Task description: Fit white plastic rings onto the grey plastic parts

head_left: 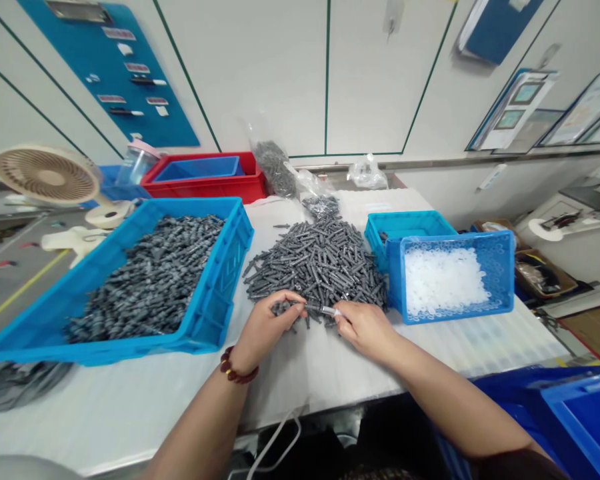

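Observation:
My left hand [275, 323], with a beaded bracelet at the wrist, is closed on several grey parts, one of them pinched between thumb and forefinger. My right hand [363, 325] is closed on a small white piece [331, 311] that lies in line with the end of that grey part. Both hands are just in front of a heap of grey parts [325, 260] on the white table surface [300, 373]. To the left, a large blue tray [207, 293] holds many more grey parts. On the right, a tilted blue bin [397, 280] contains translucent white rings [445, 277].
A red bin [255, 183] stands at the back left beside a fan [47, 175]. Plastic bags [275, 163] rest by the wall. Behind the ring bin is a teal box [405, 220]. Dark blue bins [580, 413] are at the lower right.

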The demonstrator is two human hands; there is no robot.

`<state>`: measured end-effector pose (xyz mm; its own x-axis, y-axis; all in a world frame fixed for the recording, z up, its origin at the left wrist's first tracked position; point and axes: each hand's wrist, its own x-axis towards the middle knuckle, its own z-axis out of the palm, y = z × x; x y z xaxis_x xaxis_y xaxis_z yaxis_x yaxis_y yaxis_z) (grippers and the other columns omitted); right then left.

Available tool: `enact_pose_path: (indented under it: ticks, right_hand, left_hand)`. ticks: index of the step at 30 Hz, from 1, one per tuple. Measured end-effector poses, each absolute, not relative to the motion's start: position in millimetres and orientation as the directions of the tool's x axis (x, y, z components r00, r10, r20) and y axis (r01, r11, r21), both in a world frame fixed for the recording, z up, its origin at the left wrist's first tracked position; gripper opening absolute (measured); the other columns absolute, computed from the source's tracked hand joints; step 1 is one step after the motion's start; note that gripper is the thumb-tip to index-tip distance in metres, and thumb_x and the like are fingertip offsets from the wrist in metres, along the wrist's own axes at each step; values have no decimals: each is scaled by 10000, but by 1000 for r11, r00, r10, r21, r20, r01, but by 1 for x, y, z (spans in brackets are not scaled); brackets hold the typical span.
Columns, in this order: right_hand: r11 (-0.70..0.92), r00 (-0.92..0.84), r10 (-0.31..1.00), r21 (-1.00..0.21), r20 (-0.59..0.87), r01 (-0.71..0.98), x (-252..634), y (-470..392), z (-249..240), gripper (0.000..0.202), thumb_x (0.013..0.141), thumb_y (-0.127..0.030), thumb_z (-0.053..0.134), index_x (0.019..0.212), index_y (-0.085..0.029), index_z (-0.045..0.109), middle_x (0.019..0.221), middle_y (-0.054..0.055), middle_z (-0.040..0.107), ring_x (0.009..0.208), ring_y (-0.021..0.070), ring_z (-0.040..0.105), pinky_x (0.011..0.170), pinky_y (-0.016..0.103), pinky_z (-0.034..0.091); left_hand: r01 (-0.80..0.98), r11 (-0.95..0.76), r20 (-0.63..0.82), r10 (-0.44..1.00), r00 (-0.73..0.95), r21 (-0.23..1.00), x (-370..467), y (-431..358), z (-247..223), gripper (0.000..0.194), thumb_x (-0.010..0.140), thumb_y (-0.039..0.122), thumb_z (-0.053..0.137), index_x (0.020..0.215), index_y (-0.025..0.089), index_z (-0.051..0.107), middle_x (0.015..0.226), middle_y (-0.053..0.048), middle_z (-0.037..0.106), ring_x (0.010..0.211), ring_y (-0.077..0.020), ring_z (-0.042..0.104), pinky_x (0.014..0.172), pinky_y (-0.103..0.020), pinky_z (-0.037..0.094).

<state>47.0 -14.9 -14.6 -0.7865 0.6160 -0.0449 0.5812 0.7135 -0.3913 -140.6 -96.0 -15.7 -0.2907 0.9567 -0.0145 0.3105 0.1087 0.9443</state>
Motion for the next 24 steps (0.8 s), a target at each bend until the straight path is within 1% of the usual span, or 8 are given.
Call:
enact_pose_path:
  ticks: [4,8,12,15,18,20,22,24]
  right_hand:
    - [738,-807,587,-365,-65,567,47,-16,-16,177,891,-236,422,872,-184,590,806,18,643,721,137,568,610,232,298]
    - [768,-829,556,-340,-66,542,46,-18,-19,186,890,-256,428,884,-181,598,835,32,652,745,147,587,636,238,327]
    - [769,-821,569,-321,-48,552,47,-19,-21,208,891,-282,428,863,-180,607,811,34,662,734,151,596,629,239,322]
    - [747,-790,612,-299,-39,593,48,-20,-21,295,895,-379,419,811,-180,619,754,40,671,687,156,598,598,241,301]
    - [730,-766,642,-277,-36,625,48,-21,-20,368,885,-460,415,766,-184,627,721,47,676,658,158,598,576,241,283]
    - [722,-756,654,-268,-35,637,48,-21,-19,383,874,-487,425,748,-187,628,714,49,676,660,164,599,569,245,277]
    - [718,-752,659,-270,-31,641,48,-21,-17,368,867,-482,438,748,-188,625,710,45,671,662,165,594,569,248,275]
    - [735,-772,636,-292,-15,612,48,-21,-16,298,876,-410,444,780,-189,618,727,31,665,671,157,584,582,249,279]
  left_hand:
    - [421,35,39,986,-165,906,-139,-97,-17,195,775,315,580,864,167,672,718,-30,718,506,-109,549,538,-223,464]
    - [539,-113,163,985,-47,835,-138,-94,-27,169,780,299,601,862,199,710,810,-38,736,716,-163,663,681,-250,511]
    - [603,-213,263,965,6,768,-136,-94,-32,180,812,283,582,902,202,715,862,-50,738,767,-169,678,710,-249,522]
    - [619,-274,316,948,43,736,-133,-97,-31,180,822,253,570,926,208,711,893,-51,736,793,-168,679,732,-247,525]
    - [618,-284,318,946,57,733,-130,-99,-31,191,825,221,557,945,214,707,908,-52,732,801,-164,674,739,-247,522]
    - [617,-256,289,956,48,744,-129,-99,-30,204,821,212,554,961,211,703,887,-53,732,745,-153,668,712,-243,517]
    - [611,-211,245,969,28,763,-129,-99,-29,217,815,217,555,979,207,698,809,-41,728,632,-132,642,667,-233,508]
    - [598,-164,210,978,-8,784,-131,-99,-27,219,811,232,554,973,201,698,704,-20,705,545,-115,602,631,-225,495]
